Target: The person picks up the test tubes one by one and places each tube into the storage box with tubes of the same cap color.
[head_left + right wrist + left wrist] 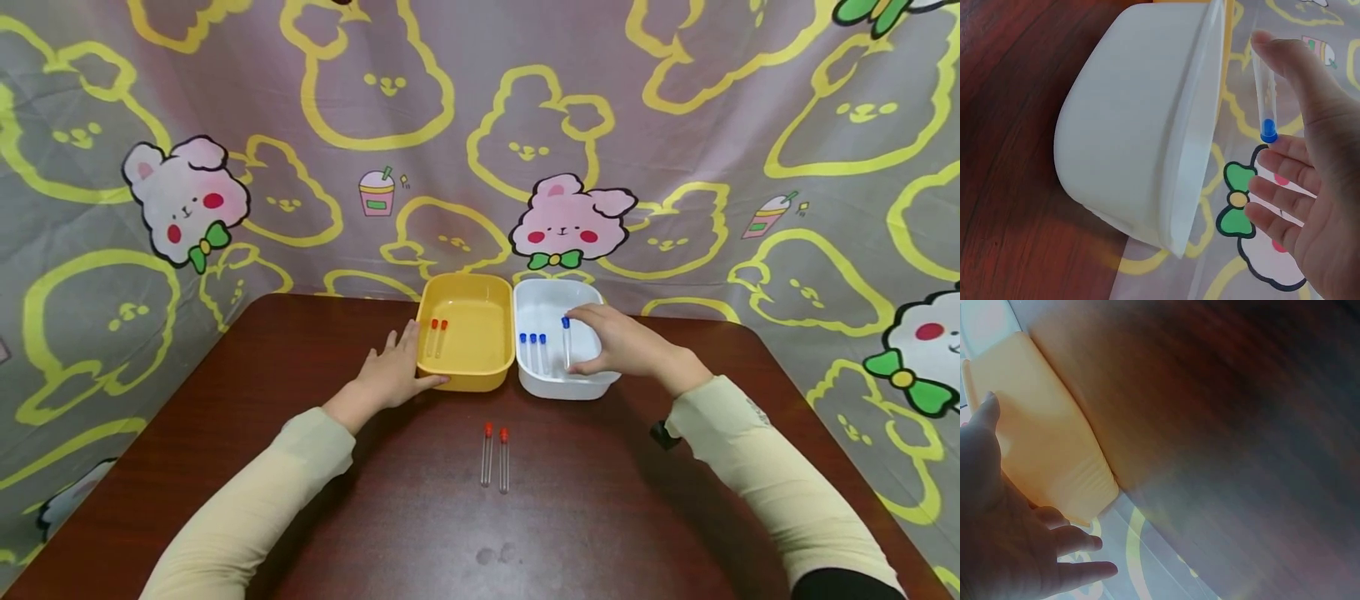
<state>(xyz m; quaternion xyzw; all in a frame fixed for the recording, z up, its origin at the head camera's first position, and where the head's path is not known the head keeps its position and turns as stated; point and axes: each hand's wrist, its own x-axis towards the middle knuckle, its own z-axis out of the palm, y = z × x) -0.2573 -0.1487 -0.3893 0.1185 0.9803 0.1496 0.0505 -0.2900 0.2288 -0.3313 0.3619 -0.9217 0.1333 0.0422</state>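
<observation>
My right hand [628,340] pinches a clear test tube with a blue cap [567,346] between thumb and index finger. It holds the tube lengthwise above the white basin [566,388], cap away from me; in the right wrist view the tube [1264,94] shows beyond the basin's rim. Several blue-capped tubes [533,350] lie side by side inside that basin. At the left side of the yellow basin [480,379], my left hand [387,372] touches its rim and wall, thumb at the front and fingers extended. Two red-capped tubes [438,337] lie in the yellow basin.
Two more red-capped test tubes [495,458] lie on the dark brown table [405,517] in front of the basins. The basins stand side by side near the table's back edge. Behind them hangs a patterned cloth [450,175].
</observation>
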